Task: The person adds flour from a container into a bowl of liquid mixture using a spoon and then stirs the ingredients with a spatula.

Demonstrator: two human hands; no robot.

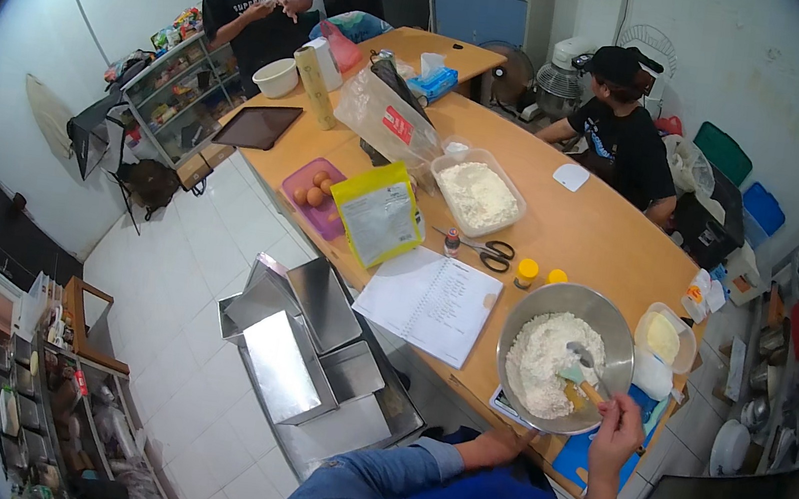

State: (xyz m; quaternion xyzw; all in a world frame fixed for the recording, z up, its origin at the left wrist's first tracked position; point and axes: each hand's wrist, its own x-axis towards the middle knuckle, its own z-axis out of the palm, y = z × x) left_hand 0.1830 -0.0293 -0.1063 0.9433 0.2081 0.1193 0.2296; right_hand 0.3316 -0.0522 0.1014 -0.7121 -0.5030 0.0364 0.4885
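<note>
A large metal mixing bowl point(625, 340) holding white flour point(557, 356) stands at the near right of the table. My right hand point(615, 437) is closed around the wooden handle of a spatula point(591, 390) with a pale green head dipped in the flour. A metal spoon point(583, 355) leans beside it, its handle running up toward the same hand; whether I grip it too is unclear. At the bowl's near left rim is my left hand point(492, 450), its fingers against the metal and partly hidden. Beyond the bowl are two small yellow-lidded jars point(527, 272).
Left of the bowl lies an open notebook point(428, 304), with scissors point(490, 251), a yellow pouch point(379, 215) and eggs point(314, 190) behind. A flour tub point(479, 194) and a pale yellow tub point(666, 337) flank the work. Metal tins point(288, 366) stand lower left. Two people are across the table.
</note>
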